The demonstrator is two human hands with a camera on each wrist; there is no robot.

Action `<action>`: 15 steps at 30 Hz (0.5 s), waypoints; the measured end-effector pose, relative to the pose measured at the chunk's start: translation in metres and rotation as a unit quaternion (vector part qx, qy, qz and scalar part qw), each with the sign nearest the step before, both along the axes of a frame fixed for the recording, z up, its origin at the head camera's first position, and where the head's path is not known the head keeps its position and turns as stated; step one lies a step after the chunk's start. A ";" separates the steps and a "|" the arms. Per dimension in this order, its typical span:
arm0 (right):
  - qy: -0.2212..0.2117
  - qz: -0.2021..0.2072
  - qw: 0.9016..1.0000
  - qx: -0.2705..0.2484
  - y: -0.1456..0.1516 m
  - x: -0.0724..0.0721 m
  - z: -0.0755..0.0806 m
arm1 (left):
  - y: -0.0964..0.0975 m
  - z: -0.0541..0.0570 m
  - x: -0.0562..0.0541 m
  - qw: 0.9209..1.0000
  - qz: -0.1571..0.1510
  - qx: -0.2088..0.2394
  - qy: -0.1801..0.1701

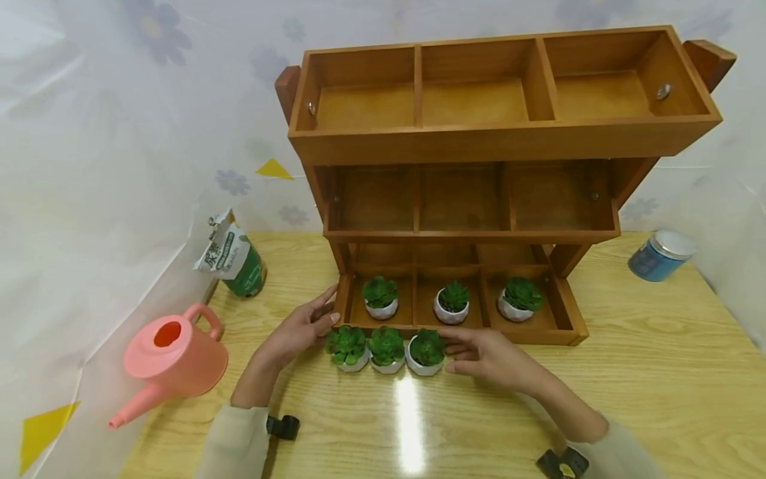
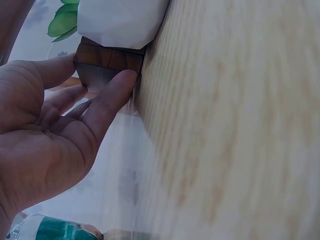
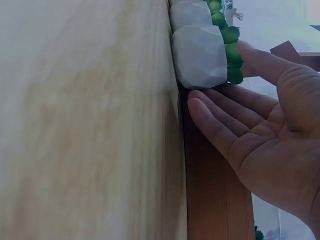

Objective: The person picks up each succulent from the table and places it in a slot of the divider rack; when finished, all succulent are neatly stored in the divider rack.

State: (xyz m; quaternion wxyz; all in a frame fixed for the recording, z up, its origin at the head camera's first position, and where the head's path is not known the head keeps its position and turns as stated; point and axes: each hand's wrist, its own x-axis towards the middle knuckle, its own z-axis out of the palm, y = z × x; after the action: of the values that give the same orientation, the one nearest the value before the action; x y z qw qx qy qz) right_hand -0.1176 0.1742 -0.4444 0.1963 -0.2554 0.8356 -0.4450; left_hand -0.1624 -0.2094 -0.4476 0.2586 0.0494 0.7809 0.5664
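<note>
Left hand (image 1: 299, 330), fingers parted, touches the left near corner of brown wooden shelf (image 1: 509, 143); right hand (image 1: 491, 359), fingers almost straight, touches the rightmost of three white-potted green succulents (image 1: 426, 351) before it; three more succulents (image 1: 453, 301) stand inside

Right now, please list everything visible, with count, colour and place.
Shelf: one, brown, table's back
Potted plants: six, green in white, three in shelf, three before it
Watering can: one, pink, left
Clipped bag: one, green, white, behind can
Jar: one, blue, right
Table: one, pale wood, beneath
Backdrop: one, whitish, behind
Triangles: two, yellow, on backdrop
Wrist cameras: two, black, near sleeves
Sleeves: two, beige, bottom
Left hand: one, bare, at shelf corner
Right hand: one, bare, at plants
</note>
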 end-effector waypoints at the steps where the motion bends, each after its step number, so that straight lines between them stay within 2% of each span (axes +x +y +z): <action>1: -0.002 0.001 1.000 0.002 -0.001 0.000 0.000 | 0.000 0.000 0.000 1.000 -0.001 0.000 -0.001; 15: 0.021 0.024 0.998 0.048 -0.006 -0.005 0.000 | 0.001 0.002 0.001 1.000 -0.001 -0.003 -0.002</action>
State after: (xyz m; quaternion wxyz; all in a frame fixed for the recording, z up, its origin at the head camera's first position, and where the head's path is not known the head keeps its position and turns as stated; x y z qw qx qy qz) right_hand -0.1227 0.1682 -0.4439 0.2015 -0.2749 0.8533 -0.3945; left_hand -0.1616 -0.2088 -0.4459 0.2603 0.0481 0.7823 0.5639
